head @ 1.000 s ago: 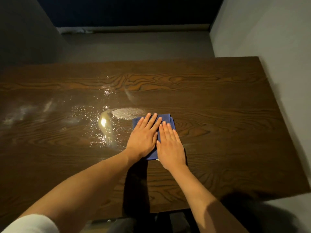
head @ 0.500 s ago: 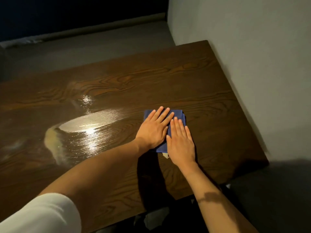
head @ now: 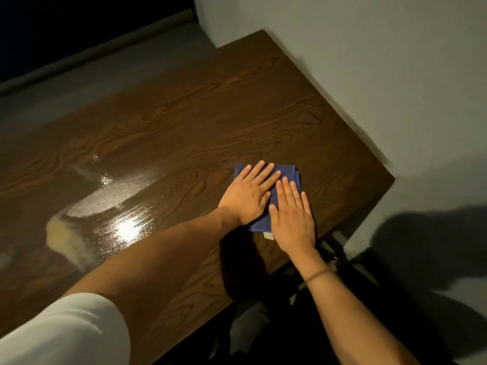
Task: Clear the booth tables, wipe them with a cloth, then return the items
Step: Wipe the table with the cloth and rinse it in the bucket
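Fingers on both hands are laid out straight and flat, nothing curled or pinched, so it's a press-down and not a grab: the left hand (head: 249, 197) and the right hand (head: 291, 216) sit side by side, just about touching, on top of the folded blue cloth (head: 290, 172), which is sandwiched between the palms and the dark wood table (head: 184, 119). That cloth sits right of centre in the frame, near the table's right end, where the top meets the grey wall (head: 395, 75). Only bits of blue peek out past the fingertips and below the left palm, plus a small pale tag (head: 268, 235) at its lower edge. What matters for the next stroke, I'd say: the shiny wet patch (head: 116, 201) lies well off to the left of the cloth, in the lower left half of the frame, and it runs long on a diagonal from lower left up toward the middle. So both sets of fingers point up and away toward the far edge while the unwiped wet stuff is sideways from them, on the left hand's side. There's also a yellowish smear (head: 63, 238) at the patch's lower left end, though with the glare I honestly can't tell if it's residue or just reflection. Table has nothing else on it that I can see, so my guess is we're mid-wipe, with putting the items back yet to come.
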